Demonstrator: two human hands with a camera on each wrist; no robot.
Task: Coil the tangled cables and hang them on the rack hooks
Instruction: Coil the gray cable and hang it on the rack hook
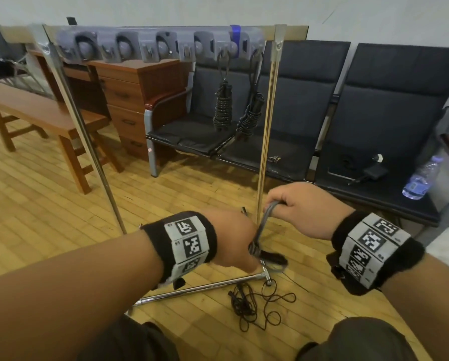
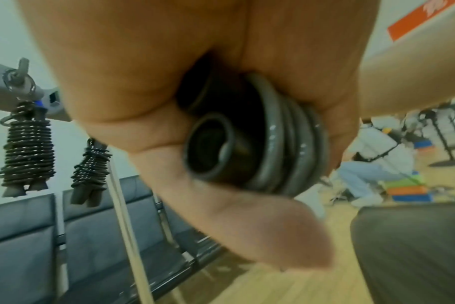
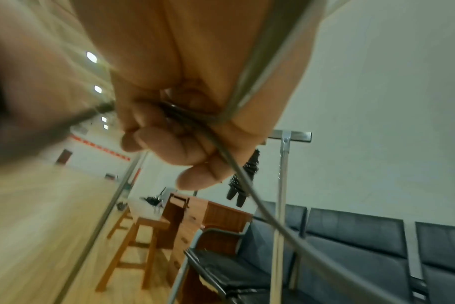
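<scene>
Low in front of the rack's right post (image 1: 266, 131), a grey cable (image 1: 263, 225) runs between both hands, the left hand (image 1: 234, 238) clenched round its wound turns, the right hand (image 1: 304, 207) pinching a loop, above a thin tangled cable (image 1: 260, 306) on the floor, two coiled bundles (image 1: 222, 108) hanging from far hooks.
</scene>
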